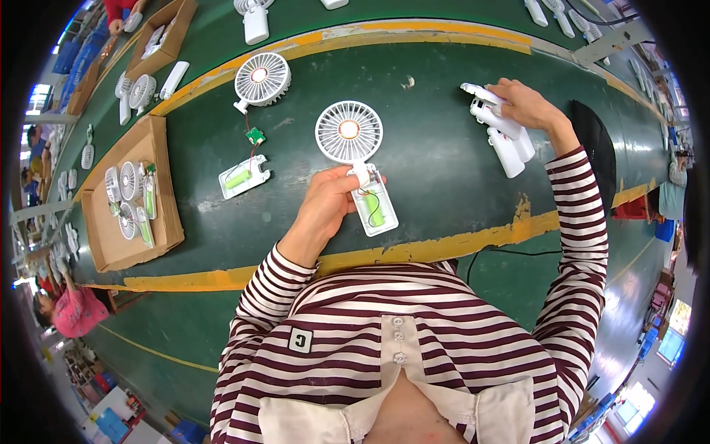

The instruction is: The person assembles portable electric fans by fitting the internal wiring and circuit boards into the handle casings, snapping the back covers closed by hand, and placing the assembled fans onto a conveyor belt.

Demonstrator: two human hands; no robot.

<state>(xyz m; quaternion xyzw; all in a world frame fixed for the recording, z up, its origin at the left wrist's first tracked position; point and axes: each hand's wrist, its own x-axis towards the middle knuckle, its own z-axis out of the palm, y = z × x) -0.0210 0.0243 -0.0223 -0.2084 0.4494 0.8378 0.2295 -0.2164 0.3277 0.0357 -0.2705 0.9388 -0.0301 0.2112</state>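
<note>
My left hand [323, 203] is closed on a white handheld fan [349, 133] near the bench's front edge. Its handle lies open and face up, showing a green battery [374, 210] and thin wires. Over to the right, my right hand [523, 105] has its fingers bent round the upper piece of a small pile of white handle covers [507, 154]. Its fingertips are partly hidden, but they rest on that cover. Left of the held fan lies another fan head [262, 78], wired to a small green circuit board [255, 136] and an open handle half [242, 179] with a green battery.
A cardboard box [168, 194] at the left holds several opened fans. Beyond the yellow-edged bench [436, 96] runs a green belt [414, 16] carrying fans and another cardboard box [177, 35]. A black object [594, 144] lies beside my right forearm. Other people sit at the far left.
</note>
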